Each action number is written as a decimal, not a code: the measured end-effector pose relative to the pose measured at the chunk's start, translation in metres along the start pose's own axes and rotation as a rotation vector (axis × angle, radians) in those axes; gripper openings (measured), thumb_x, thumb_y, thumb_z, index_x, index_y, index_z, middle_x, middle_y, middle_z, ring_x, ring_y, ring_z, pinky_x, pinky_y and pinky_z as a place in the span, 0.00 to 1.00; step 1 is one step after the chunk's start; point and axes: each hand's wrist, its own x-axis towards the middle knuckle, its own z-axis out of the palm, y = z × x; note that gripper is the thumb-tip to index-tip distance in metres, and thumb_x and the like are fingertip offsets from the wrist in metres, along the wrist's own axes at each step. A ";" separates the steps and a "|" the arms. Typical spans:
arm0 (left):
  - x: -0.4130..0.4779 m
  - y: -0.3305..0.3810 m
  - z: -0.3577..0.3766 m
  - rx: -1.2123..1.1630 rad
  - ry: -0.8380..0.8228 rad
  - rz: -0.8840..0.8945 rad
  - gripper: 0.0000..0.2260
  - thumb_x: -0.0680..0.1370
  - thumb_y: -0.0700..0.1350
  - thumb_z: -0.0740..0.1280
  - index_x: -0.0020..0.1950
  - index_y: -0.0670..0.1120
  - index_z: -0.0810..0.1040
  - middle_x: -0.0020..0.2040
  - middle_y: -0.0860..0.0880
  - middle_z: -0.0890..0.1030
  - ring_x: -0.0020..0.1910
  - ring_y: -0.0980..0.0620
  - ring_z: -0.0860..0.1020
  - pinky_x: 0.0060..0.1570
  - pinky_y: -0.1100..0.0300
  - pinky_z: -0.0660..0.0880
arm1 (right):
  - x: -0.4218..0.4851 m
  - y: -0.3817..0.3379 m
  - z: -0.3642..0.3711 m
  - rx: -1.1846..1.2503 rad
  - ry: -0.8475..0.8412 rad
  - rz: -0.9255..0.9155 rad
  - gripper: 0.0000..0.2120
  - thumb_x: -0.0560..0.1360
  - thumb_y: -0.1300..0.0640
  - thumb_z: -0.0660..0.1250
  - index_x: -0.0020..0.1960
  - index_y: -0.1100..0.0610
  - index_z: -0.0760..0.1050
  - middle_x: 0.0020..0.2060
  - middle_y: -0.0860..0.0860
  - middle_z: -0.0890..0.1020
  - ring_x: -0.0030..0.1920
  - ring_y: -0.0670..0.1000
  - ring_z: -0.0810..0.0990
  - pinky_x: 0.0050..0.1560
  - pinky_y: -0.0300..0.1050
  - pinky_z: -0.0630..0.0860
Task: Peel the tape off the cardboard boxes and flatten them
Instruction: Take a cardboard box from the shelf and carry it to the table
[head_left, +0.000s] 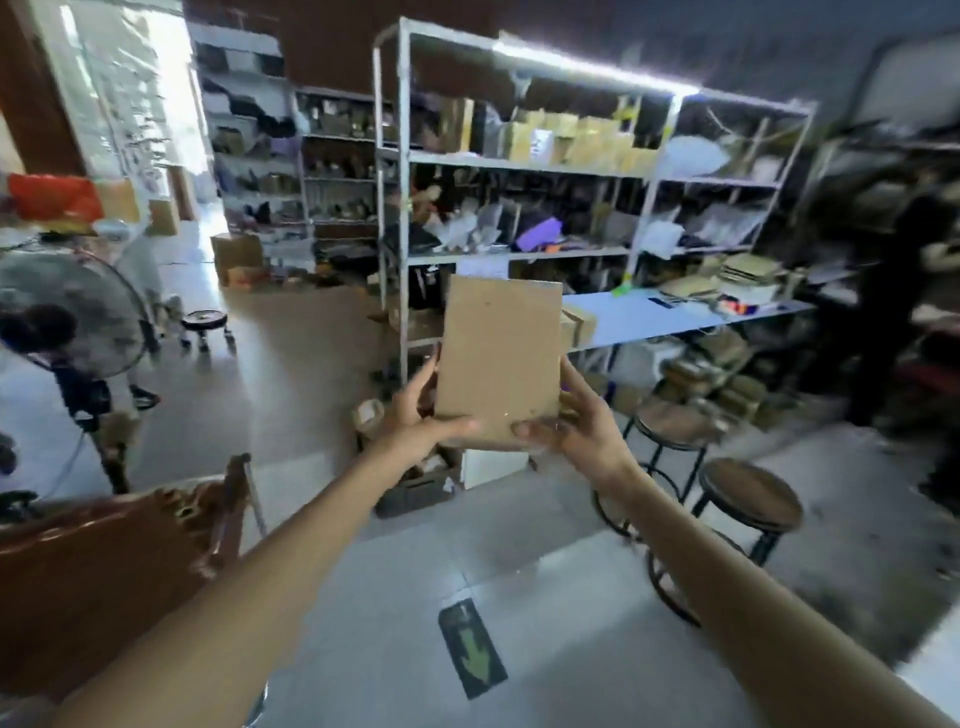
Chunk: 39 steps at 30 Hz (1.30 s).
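Box: the flat brown rectangular cardboard box (501, 358) is held upright in mid-air at arm's length, its broad face toward the camera. It looks already pressed flat.
Left hand: the left hand (421, 410) grips the lower left corner, thumb across the front near the bottom edge and fingers curled behind the left side.
Right hand: the right hand (576, 421) pinches the lower right corner, thumb on the front and fingers behind.
Why held so: gripping both lower corners probably keeps the panel steady and leaves its face bare for checking.
Tape: something glossy shows by the right thumb, but it is too blurred to say whether it is tape.
Behind: a grey metal shelving rack (402, 208) and a pale blue tabletop (649, 317) carrying stacks of flat cardboard.
Below: round dark-framed wooden stools (748, 499) stand on the floor, right of the arms.
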 end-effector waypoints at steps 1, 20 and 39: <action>0.005 -0.002 0.012 -0.021 -0.042 0.006 0.46 0.67 0.33 0.78 0.79 0.52 0.59 0.64 0.55 0.76 0.53 0.71 0.77 0.45 0.72 0.76 | -0.008 0.000 -0.010 -0.007 0.038 0.007 0.51 0.63 0.63 0.80 0.75 0.39 0.57 0.61 0.52 0.79 0.60 0.53 0.79 0.58 0.58 0.78; 0.044 -0.013 0.196 -0.068 -0.596 -0.028 0.49 0.65 0.40 0.81 0.79 0.54 0.56 0.73 0.49 0.68 0.70 0.48 0.69 0.68 0.51 0.68 | -0.121 0.024 -0.122 -0.186 0.554 0.150 0.51 0.64 0.62 0.80 0.73 0.35 0.54 0.60 0.50 0.80 0.59 0.49 0.80 0.59 0.47 0.77; 0.196 -0.039 0.439 -0.064 -0.896 0.039 0.50 0.64 0.41 0.82 0.79 0.52 0.58 0.63 0.57 0.69 0.61 0.57 0.69 0.48 0.75 0.69 | -0.069 0.116 -0.310 -0.205 0.840 0.291 0.51 0.66 0.61 0.78 0.77 0.43 0.52 0.64 0.53 0.77 0.60 0.51 0.79 0.60 0.54 0.77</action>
